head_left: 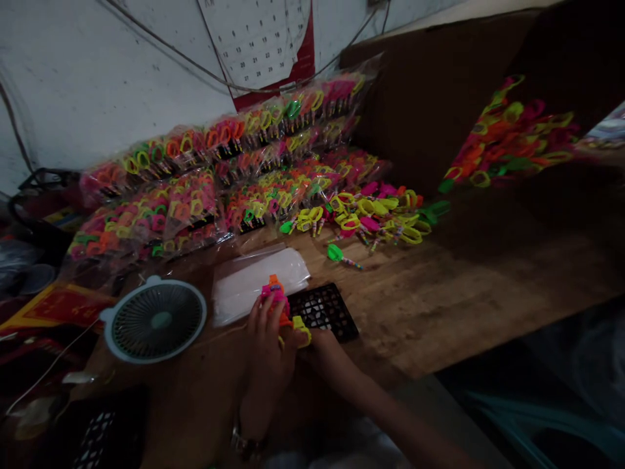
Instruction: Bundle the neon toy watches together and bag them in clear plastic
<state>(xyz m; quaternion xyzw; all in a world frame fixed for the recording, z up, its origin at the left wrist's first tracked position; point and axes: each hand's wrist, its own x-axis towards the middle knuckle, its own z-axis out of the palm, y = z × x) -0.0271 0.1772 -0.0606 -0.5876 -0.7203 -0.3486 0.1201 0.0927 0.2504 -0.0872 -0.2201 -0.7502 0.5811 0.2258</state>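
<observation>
My left hand (266, 348) is closed around a small bunch of neon scissors (276, 294), pink and orange handles sticking up above the fingers. My right hand (319, 342) comes in from the lower right and meets the left; its fingers are mostly hidden, touching a yellow handle (303, 329) at the bunch's lower end. Both hands hover just in front of a black plastic grid tray (325, 311) on the wooden table (439, 306). A stack of clear plastic bags (254, 280) lies behind the hands.
A small round fan (155, 319) lies face-up at left. Bagged bundles of neon scissors (195, 195) are stacked along the wall, with a loose pile (371, 215) beside them. More scissors (512, 137) lean at right. A calendar (263, 45) hangs on the wall.
</observation>
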